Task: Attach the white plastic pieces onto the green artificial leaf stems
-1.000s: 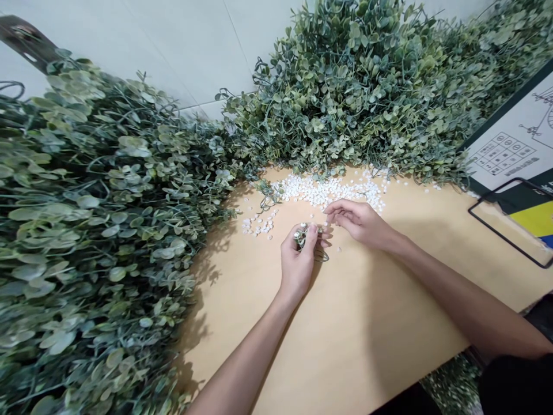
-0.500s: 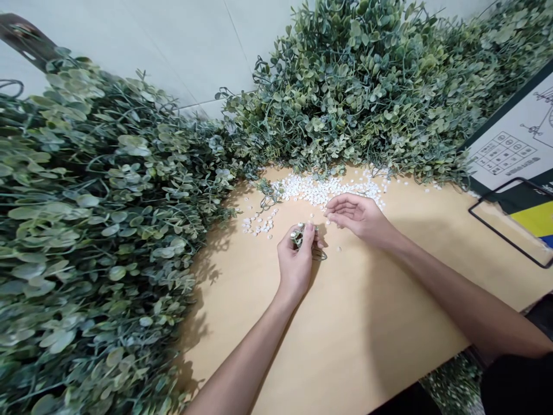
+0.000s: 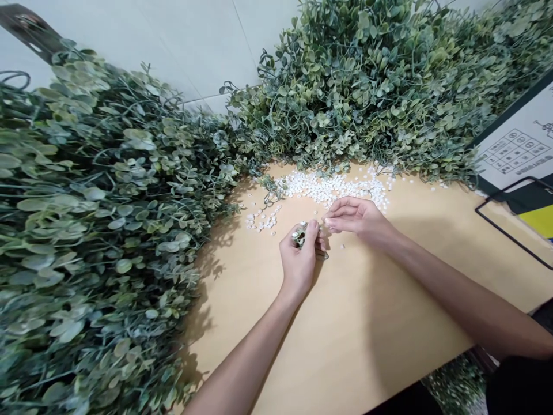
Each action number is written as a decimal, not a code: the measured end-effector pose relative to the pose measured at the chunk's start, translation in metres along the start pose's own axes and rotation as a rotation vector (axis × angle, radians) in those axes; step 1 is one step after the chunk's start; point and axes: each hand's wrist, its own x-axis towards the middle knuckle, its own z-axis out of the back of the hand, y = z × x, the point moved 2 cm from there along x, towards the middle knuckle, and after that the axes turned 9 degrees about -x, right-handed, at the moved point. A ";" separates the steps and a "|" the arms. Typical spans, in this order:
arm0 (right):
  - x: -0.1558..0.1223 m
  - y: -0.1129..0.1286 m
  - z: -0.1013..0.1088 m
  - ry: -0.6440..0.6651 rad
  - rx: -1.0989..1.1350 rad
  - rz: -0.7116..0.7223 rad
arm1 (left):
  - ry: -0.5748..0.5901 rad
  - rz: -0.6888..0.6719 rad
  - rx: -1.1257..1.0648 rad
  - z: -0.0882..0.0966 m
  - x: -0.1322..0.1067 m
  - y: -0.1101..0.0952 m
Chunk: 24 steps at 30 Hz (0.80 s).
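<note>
My left hand point(image 3: 298, 268) is closed on a small sprig of artificial greenery point(image 3: 299, 236), its thumb pressing from above. Green leaves and a thin stem loop show past the fingers. Just to the right, my right hand point(image 3: 360, 220) has thumb and fingertips brought together in a pinch beside the sprig. Whatever lies between those fingertips is too small to make out. Beyond both hands, a spread of small white round pieces point(image 3: 319, 187) lies on the wooden table point(image 3: 328, 334), with a few loose ones closer in.
Artificial foliage is heaped along the left point(image 3: 108, 242) and at the back point(image 3: 345, 98). A loose green sprig point(image 3: 273, 189) lies beside the white pieces. At right stands a printed box point(image 3: 514, 153) with a black wire frame point(image 3: 510, 242) before it. A pale wall point(image 3: 194, 46) rises behind.
My right thumb and fingertips have come closer together, near the left hand. The left hand keeps hold of the sprig. The whole view has shifted slightly.
</note>
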 end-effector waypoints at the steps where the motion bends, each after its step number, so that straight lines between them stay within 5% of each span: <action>1: 0.000 0.000 0.000 0.003 -0.002 -0.002 | 0.003 -0.004 0.004 0.000 0.000 0.000; 24: -0.002 0.009 0.001 0.027 -0.111 0.133 | 0.051 -0.011 0.041 0.000 -0.001 -0.001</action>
